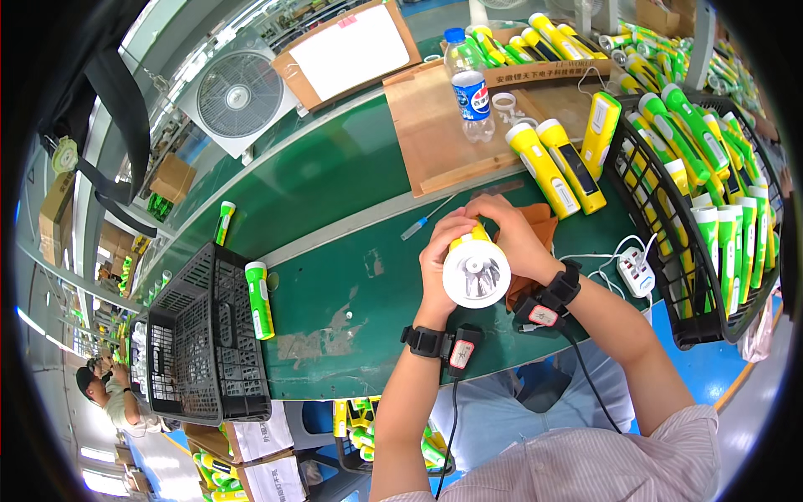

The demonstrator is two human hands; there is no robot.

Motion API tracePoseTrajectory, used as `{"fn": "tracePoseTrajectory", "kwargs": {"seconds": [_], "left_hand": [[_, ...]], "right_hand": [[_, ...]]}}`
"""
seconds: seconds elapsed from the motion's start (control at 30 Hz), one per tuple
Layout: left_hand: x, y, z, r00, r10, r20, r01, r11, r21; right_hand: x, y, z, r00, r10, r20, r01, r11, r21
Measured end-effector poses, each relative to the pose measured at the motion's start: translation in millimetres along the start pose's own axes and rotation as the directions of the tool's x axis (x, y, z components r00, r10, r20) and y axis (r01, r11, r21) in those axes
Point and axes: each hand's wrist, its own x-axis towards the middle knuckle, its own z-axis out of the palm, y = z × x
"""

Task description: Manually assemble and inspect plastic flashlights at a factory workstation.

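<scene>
A yellow flashlight (477,272) with a white rim is held between both hands, its lens and reflector facing me. My left hand (439,249) wraps around its left side. From the far right side my right hand (508,224) closes over the yellow body, fingers meeting the left hand's near the top. Under the right wrist lies an orange-brown cloth (542,227). Beyond the hands stand yellow flashlights (544,170), one with a dark panel. A small blue-handled screwdriver (416,226) lies on the green table just left of them.
A black crate (682,330) full of green and yellow flashlights stands at right, beside a white charging hub (636,272) with cables. At left are a black crate (209,335) and a green flashlight (259,301). A drink bottle (473,92) stands at the back. Another person (113,393) is far left.
</scene>
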Motion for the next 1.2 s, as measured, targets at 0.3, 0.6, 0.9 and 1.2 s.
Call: {"fn": "tracePoseTrajectory", "kwargs": {"seconds": [0.3,0.6,0.9,1.2], "left_hand": [[-4.3,0.7,-19.3,0.995,-0.102,-0.008,0.102,0.995,0.02],[-13.4,-9.9,-7.1,0.904,-0.409,-0.127,0.339,0.864,-0.373],[-5.7,3.7,2.5,0.822,-0.549,-0.149,0.421,0.763,-0.49],[-8.6,-1.2,-7.2,0.777,-0.609,-0.161,0.459,0.723,-0.517]], "right_hand": [[5.6,6.1,16.5,0.999,-0.047,0.014,0.047,0.999,0.024],[5.1,3.2,-5.2,0.971,0.218,-0.092,-0.142,0.847,0.512],[-75.4,-166.4,-136.3,0.862,-0.003,-0.507,-0.065,0.991,-0.117],[-186.3,-144.9,-389.9,0.661,0.09,-0.745,-0.655,0.556,-0.513]]}}
